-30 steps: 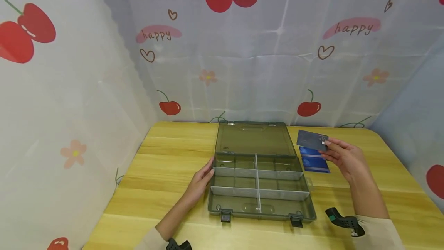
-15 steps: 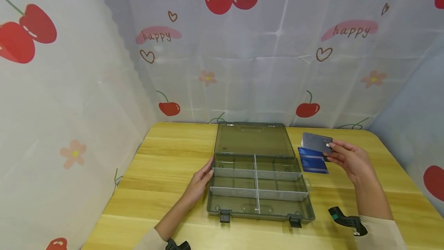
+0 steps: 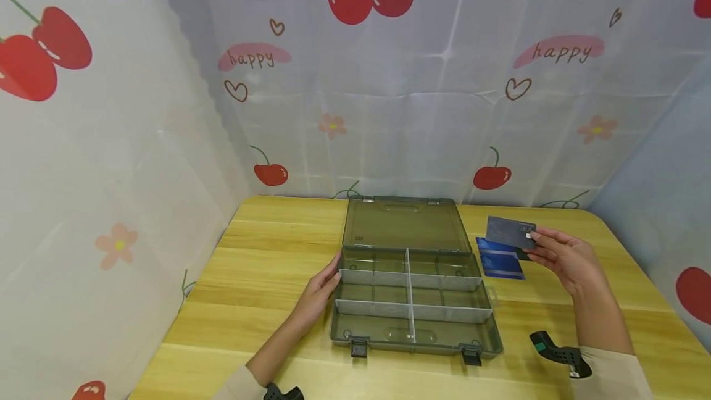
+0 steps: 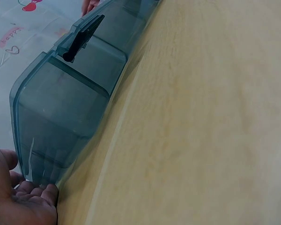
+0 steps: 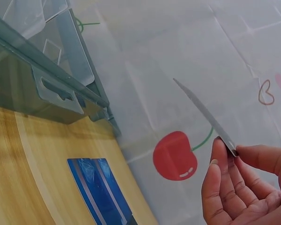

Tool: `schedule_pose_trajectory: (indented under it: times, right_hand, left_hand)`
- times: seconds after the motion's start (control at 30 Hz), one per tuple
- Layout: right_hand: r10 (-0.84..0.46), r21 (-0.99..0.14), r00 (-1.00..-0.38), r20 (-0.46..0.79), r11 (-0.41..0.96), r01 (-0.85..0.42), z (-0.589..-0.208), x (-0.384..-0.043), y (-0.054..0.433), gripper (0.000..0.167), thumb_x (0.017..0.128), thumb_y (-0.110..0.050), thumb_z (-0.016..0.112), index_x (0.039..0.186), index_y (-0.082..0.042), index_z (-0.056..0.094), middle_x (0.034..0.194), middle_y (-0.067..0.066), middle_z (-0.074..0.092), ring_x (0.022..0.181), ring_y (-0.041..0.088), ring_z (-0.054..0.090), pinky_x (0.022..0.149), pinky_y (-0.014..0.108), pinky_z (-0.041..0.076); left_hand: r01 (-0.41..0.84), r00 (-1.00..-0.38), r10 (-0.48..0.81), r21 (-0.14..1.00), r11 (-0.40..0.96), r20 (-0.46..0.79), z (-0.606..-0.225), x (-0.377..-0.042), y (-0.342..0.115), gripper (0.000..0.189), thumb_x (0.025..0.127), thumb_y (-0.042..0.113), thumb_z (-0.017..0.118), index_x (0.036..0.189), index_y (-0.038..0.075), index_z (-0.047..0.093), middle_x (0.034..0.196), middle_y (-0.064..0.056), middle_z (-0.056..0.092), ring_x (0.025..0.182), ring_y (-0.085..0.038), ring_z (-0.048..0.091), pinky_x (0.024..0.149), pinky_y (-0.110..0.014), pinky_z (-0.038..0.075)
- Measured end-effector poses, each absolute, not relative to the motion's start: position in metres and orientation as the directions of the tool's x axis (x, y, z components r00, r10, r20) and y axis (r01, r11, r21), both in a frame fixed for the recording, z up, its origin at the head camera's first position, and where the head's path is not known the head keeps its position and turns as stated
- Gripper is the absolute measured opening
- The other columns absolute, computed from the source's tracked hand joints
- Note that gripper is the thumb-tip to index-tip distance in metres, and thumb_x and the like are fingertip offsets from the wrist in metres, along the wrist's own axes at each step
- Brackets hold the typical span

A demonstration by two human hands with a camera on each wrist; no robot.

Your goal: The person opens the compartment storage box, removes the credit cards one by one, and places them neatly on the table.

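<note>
My right hand [image 3: 568, 259] pinches a grey VIP card [image 3: 508, 231] between thumb and fingers, raised over the table at the right. The right wrist view shows this card [image 5: 203, 112] nearly edge-on. Below it, two blue cards [image 3: 502, 266] lie on the table, with a dark corner showing beside them. A translucent grey-green compartment box [image 3: 371, 329] lies open at the middle, lid [image 3: 407, 224] folded back. My left hand [image 3: 318, 289] holds the box's left side, its thumb at the rim and its fingers along the outer wall.
Pale dividers [image 3: 444, 312] split the box into several compartments with nothing in them. Two black latches [image 3: 359, 347] hang at its front edge. The wooden table [image 3: 266, 252] ends at a cherry-printed curtain [image 3: 389, 122] behind, with more curtain at both sides.
My right hand has drawn the grey card slightly right and toward me, uncovering more of the blue cards. The left hand stays at the box's side. The head view has shifted a little.
</note>
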State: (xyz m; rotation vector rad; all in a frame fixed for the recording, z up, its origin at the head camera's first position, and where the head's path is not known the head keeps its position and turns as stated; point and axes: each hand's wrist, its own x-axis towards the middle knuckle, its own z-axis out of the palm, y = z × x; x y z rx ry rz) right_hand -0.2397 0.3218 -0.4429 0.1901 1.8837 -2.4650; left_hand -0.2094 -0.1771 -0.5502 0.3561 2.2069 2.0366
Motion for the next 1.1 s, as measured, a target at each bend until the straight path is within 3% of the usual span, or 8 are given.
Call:
schedule_pose_trajectory:
  times: [0.57,0.8,1.1]
  right_hand:
    - [0.048,-0.973,-0.989,-0.141,-0.189,0.13,-0.446,-0.238,0.333,0.02,0.098,-0.009,0.068,0.094,-0.023,0.081,0.09,-0.011,0.071,0.073,0.013,0.074,0.068,0.026,0.062]
    - [0.065,-0.979,-0.988,-0.143,-0.153,0.132,-0.451,-0.238,0.34,0.02,0.098,-0.01,0.068,0.095,-0.025,0.081,0.091,-0.011,0.069,0.074,0.012,0.073,0.068,0.026,0.062]
    - [0.065,-0.982,-0.988,-0.142,-0.137,0.132,-0.454,-0.237,0.346,0.017,0.097,-0.014,0.069,0.095,-0.026,0.081,0.091,-0.012,0.069,0.075,0.013,0.072,0.068,0.026,0.062]
  left_hand:
    - [0.096,-0.967,0.245,0.993,0.073,0.076,-0.549,-0.21,-0.177,0.055,0.11,0.023,0.046,0.161,0.011,0.027,0.167,-0.003,0.02,0.153,-0.027,0.017,0.122,-0.044,0.022]
    - [0.121,-0.964,0.245,0.991,0.06,0.103,-0.55,-0.211,-0.177,0.054,0.11,0.019,0.045,0.159,0.003,0.028,0.167,-0.01,0.021,0.153,-0.03,0.018,0.122,-0.044,0.02]
    - [0.105,-0.966,0.242,0.992,0.072,0.085,-0.549,-0.209,-0.176,0.056,0.11,0.022,0.046,0.16,0.005,0.027,0.167,-0.007,0.021,0.153,-0.029,0.019,0.121,-0.043,0.023]
